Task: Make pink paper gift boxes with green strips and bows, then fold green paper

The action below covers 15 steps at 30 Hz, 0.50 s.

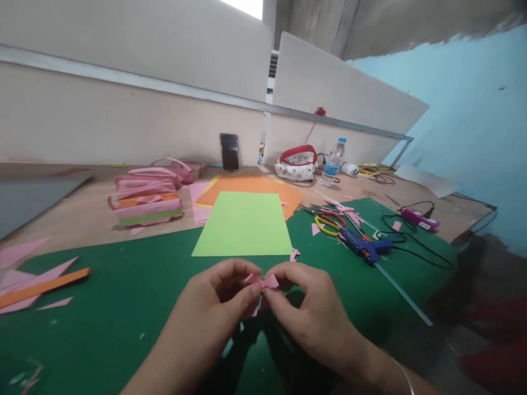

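Note:
A small pink paper bow (269, 282) is pinched between both hands, low in the middle of the head view above a green mat (135, 296). My left hand (218, 299) grips its left side with thumb and fingertips. On the other side, my right hand (308, 302) has thumb and forefinger closed on it. Fingers cover much of the bow's middle. Just beyond the hands lies a light green paper sheet (245, 225). Near its right corner is a small pink paper scrap (294, 255).
Blue glue gun (364, 246), with a glue stick (405, 296) and cable, and scissors (329, 222) lie right. Pink paper bags (148, 206) stand left; paper strips (45, 288) lie nearer. A phone (229, 151), pouch (296, 167) and water bottle (332, 163) stand at the back.

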Each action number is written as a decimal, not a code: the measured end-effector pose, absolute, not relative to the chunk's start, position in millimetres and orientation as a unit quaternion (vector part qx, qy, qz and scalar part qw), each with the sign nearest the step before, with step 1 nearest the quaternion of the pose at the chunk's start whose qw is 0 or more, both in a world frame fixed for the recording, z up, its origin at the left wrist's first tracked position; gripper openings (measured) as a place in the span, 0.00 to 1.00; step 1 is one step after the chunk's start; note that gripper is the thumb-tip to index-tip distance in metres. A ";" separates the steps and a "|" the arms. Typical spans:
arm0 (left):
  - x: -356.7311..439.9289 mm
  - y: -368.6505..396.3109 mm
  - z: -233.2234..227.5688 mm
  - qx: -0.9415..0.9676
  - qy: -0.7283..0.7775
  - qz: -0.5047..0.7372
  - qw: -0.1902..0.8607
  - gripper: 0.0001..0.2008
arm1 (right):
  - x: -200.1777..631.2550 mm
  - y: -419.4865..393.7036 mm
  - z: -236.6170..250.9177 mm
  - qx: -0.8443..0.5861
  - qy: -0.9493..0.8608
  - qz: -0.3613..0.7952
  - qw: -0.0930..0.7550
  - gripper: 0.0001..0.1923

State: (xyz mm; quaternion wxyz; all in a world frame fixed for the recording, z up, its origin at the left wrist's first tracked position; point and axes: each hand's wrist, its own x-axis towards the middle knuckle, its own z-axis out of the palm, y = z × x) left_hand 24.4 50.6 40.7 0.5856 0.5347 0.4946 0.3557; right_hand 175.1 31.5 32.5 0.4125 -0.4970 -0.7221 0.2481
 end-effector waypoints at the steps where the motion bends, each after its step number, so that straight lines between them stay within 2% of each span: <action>1: 24.7 50.4 40.5 0.546 0.498 0.356 0.573 0.08 | 174.8 31.5 31.8 -0.498 -0.724 0.241 0.412 0.06; 7: 24.2 49.6 34.6 0.576 0.509 0.370 0.523 0.13 | 175.5 32.1 30.0 -0.502 -0.732 0.213 0.408 0.06; 10: 23.8 46.5 32.4 0.629 0.522 0.355 0.453 0.14 | 178.1 35.2 32.4 -0.521 -0.717 0.233 0.399 0.05; 15: 23.5 41.7 31.6 0.746 0.502 0.358 0.251 0.08 | 182.2 41.6 38.6 -0.518 -0.630 0.440 0.376 0.05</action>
